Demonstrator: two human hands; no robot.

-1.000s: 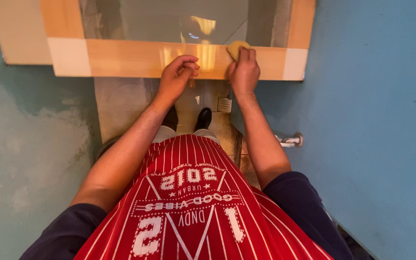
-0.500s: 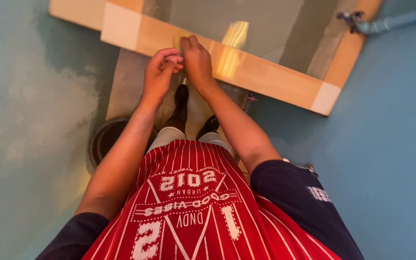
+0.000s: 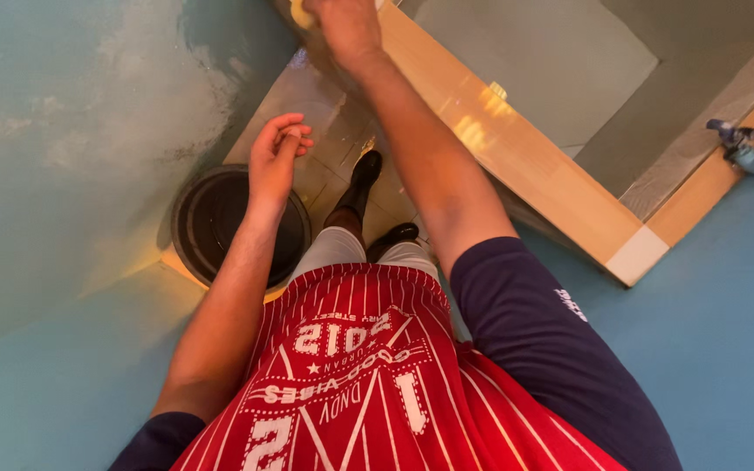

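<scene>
My right hand reaches to the top edge of the view and presses a yellow sponge on the glossy tan tiled rim of a sunken basin. Only a sliver of the sponge shows past the fingers. My left hand hangs free in the air below it, over the floor beside a black bucket, with its fingers curled together and nothing visible in them. It touches neither the rim nor the sponge.
A round black bucket stands on the floor left of my black boots. A grey tap and pipe stick out at the basin's right corner. Blue-painted walls close in on both sides.
My view has swung, so the rim now runs diagonally. My right hand has slid the sponge leftward along the rim, and my left hand has come off the rim and dropped back.
</scene>
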